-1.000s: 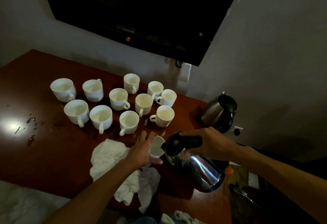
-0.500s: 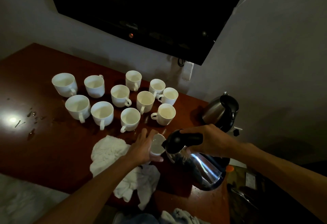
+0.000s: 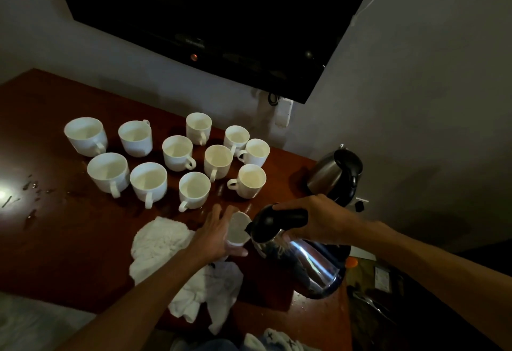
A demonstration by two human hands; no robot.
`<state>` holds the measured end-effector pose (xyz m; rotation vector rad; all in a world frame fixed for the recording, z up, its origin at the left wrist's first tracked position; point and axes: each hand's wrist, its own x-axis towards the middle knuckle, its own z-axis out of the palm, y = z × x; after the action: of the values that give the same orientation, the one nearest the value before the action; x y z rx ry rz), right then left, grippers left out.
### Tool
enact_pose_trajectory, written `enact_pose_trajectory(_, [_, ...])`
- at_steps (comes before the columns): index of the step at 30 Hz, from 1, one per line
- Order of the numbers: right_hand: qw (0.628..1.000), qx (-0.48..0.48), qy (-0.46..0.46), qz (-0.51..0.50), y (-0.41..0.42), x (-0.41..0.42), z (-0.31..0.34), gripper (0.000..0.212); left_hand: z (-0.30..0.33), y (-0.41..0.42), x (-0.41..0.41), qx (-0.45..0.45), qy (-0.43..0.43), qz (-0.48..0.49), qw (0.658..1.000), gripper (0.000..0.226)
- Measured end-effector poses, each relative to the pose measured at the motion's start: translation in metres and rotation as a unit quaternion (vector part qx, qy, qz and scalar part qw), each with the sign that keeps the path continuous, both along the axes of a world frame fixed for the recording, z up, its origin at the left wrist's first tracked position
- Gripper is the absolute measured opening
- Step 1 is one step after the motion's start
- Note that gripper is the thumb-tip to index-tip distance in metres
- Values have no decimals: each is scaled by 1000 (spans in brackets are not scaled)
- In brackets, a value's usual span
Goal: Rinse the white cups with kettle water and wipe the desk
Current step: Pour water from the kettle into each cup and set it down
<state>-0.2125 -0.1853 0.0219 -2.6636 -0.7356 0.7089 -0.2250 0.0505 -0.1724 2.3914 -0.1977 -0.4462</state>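
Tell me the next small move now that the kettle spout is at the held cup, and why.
Probably tip the kettle a little further so water runs into the held cup. The right hand grips the black handle with the spout right at the cup's rim, and the left hand holds that cup tilted toward it above the white cloth. No stream is discernible yet.

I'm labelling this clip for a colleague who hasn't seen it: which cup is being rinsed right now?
Start at the brown desk, near the white cloth at its front edge. The cup held by the left hand, against the spout of the tilted steel kettle, is it; all other cups stand untouched.
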Motion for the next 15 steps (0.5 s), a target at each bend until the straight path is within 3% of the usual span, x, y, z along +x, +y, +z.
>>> enact_pose_trajectory(15, [1000,20,-17,-14,-8,-8,-6,67,7,4,0,6,-28,-5,1000,106])
